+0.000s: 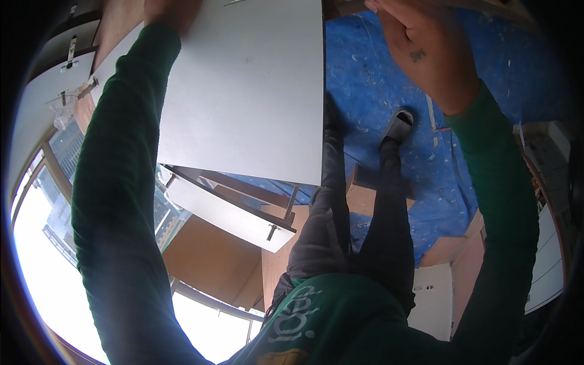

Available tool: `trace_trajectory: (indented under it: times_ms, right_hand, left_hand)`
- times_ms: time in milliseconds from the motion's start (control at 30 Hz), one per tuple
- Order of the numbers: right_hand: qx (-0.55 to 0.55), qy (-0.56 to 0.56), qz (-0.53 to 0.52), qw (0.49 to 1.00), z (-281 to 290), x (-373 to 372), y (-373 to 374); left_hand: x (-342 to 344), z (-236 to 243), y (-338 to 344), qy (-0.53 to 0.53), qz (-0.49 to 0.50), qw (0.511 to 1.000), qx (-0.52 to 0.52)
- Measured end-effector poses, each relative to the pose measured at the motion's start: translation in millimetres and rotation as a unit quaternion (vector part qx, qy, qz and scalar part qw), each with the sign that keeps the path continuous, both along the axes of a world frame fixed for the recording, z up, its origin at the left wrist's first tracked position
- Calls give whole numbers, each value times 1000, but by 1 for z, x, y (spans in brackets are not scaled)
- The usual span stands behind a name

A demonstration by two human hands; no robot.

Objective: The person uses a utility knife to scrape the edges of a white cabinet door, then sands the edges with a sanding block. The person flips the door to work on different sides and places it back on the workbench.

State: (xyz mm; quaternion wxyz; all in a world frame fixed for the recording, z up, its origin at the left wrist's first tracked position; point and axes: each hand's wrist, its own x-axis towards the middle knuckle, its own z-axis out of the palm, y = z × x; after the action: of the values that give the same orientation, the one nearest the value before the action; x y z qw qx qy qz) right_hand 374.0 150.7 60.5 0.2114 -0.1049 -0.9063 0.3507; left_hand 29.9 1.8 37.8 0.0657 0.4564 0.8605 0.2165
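Observation:
A large white panel (243, 97) with a dark right edge fills the upper middle of the view. My left hand (171, 11) is at its far left side; the top of the picture cuts off the fingers, so its grip is hidden. To the right of the panel, my right hand (420, 48) is raised with its fingers curled together. Its fingertips are partly cut off near a dark brown edge (347, 8) at the top, and what they hold cannot be made out. A small scratch or mark shows on the panel's face.
Blue sheeting (371, 79) with pale specks covers the floor around my sandalled foot (399, 125). White boards with metal hinges (69, 61) stand at the left. Below the panel are a white drawer-like front (231, 210) and a brown board (213, 258). A wooden block (368, 191) lies by my legs.

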Motion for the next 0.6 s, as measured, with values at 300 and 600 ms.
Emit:
trace_trajectory:
  times_ms: [300, 600]
  right_hand:
    - [-24, 8, 31, 999, -42, 29, -52]
    - [-254, 28, -138, 957, -42, -12, -51]
  left_hand:
    - [18, 5, 11, -111, 22, 992, 49]
    - [23, 2, 10, -323, 39, 934, 148]
